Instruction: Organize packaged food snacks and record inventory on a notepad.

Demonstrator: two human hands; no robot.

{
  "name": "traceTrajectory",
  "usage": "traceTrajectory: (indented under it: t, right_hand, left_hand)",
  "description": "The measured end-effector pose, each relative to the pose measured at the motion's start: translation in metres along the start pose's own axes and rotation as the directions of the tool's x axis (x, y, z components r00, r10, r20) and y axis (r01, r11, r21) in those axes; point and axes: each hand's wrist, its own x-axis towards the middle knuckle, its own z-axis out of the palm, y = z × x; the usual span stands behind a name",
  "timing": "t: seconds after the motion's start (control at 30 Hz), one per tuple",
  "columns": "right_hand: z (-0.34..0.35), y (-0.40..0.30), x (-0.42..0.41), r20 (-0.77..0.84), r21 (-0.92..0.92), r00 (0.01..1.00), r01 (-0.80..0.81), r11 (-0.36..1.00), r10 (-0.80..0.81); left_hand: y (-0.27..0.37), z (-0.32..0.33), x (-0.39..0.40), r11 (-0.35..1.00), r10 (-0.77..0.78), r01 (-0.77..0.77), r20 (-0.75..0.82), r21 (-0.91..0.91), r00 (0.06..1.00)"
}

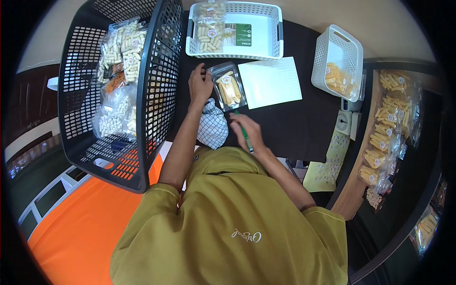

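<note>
A clear plastic pouch (228, 87) of pale yellow snack sticks, with a round label, lies flat before me. At its upper left edge rests my left hand (200, 82), fingers loosely bent; whether it pinches the pouch is hard to see. My right hand (248, 131) holds a green pen (245, 137) just below the pouch. To the right of the pouch lies a sheet of paper (270, 82) with a faint printed grid. A blue-and-white checked cloth (212, 125) sits bunched between my forearms.
A tall dark plastic basket (159, 71) holding several snack bags stands at left. White baskets (256, 21) (322, 53) with snack bags stand at the back. A dial scale (343, 122) is at right, near a wooden shelf (356, 192) bearing several pouches. Dark cloth (295, 131) covers the table.
</note>
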Motion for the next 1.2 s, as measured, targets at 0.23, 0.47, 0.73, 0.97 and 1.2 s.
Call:
traceTrajectory:
  t: [0.23, 0.47, 0.73, 0.97, 1.2]
  right_hand:
    - [-0.055, 0.054, -0.004, -0.212, 0.108, 0.857, -0.457, 0.883, 0.469]
    - [-0.053, 0.070, 0.004, -0.229, 0.049, 0.913, -0.335, 0.941, 0.337]
    - [-0.038, 0.091, -0.005, -0.246, -0.018, 0.926, -0.301, 0.953, 0.288]
    - [-0.037, 0.092, -0.001, -0.265, -0.006, 0.923, -0.291, 0.957, 0.279]
    - [-0.037, 0.095, -0.004, -0.211, 0.021, 0.912, -0.357, 0.934, 0.353]
  left_hand:
    - [0.061, 0.009, -0.087, 0.970, 0.216, -0.243, 0.477, -0.006, 0.852]
    - [0.055, 0.027, -0.121, 0.910, 0.130, -0.369, 0.717, 0.187, 0.685]
    - [0.041, 0.035, -0.127, 0.828, 0.168, -0.496, 0.729, 0.261, 0.664]
    - [0.043, 0.035, -0.124, 0.830, 0.146, -0.489, 0.741, 0.268, 0.655]
    - [0.045, 0.033, -0.124, 0.838, 0.133, -0.477, 0.747, 0.267, 0.652]
